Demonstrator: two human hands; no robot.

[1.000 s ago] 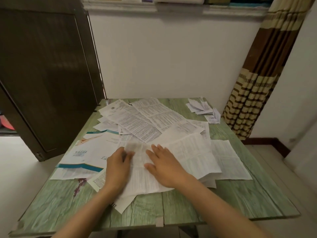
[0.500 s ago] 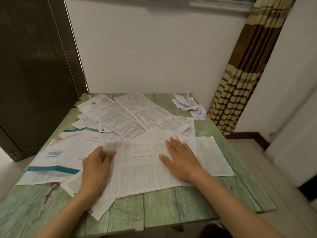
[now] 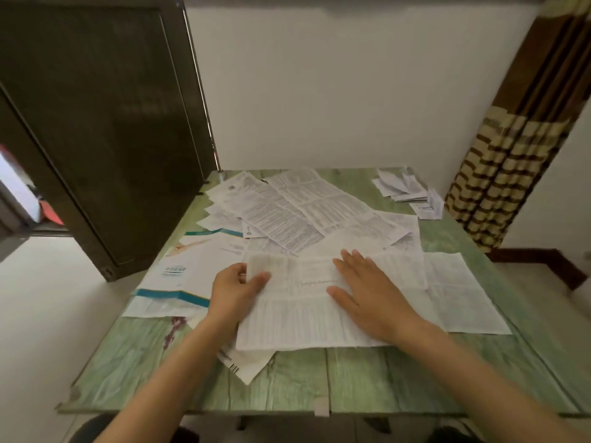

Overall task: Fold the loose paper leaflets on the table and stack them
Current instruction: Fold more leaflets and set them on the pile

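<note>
A small folded pile point(image 3: 399, 187) sits far right, most leaflets point(image 3: 281, 215) lie loose; left hand point(image 3: 236, 292) pinches the near leaflet point(image 3: 303, 321), right hand point(image 3: 371, 298) presses it flat.

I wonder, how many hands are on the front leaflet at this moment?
2. The left hand pinches the left edge of the leaflet, thumb on top. The right hand lies flat on its middle, fingers spread. No other hand shows.

Left hand point(image 3: 235, 290) pinches the top leaflet's point(image 3: 297, 318) left edge; right hand point(image 3: 371, 297) presses it flat.
</note>
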